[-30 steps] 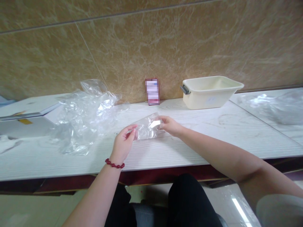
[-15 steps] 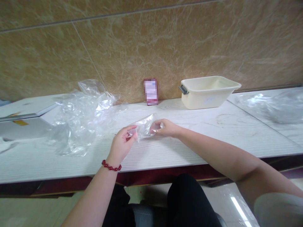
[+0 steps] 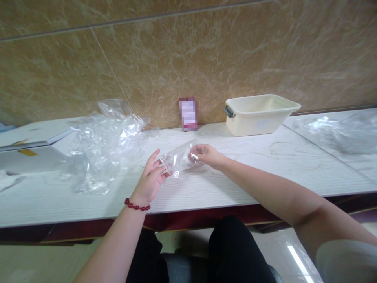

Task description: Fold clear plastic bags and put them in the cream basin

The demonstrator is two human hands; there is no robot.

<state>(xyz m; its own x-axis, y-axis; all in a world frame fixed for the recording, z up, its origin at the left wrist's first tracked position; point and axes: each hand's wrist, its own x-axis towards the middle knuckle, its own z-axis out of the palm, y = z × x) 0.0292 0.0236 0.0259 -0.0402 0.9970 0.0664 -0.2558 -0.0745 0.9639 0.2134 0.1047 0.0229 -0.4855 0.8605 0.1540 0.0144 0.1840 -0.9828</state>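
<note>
A small clear plastic bag (image 3: 180, 158) is stretched out between my hands, just over the white tabletop (image 3: 206, 192). My right hand (image 3: 207, 155) grips its right end, fingers curled round the film. At the left end, my left hand (image 3: 153, 177) has its fingers spread, with the fingertips beside or touching the bag's edge. A red bead bracelet (image 3: 137, 205) circles my left wrist. Left of my hands lies a loose heap of clear plastic bags (image 3: 103, 145).
A cream plastic bin (image 3: 253, 124) with a grey handle stands against the marble wall (image 3: 165, 59). A phone (image 3: 188, 114), its screen blurred, leans on the wall. At left sits a white box (image 3: 35, 159); more clear plastic (image 3: 347, 131) lies far right.
My left fingers have opened from their pinch on the bag's left end and spread apart. My right hand keeps its grip, almost in place.
</note>
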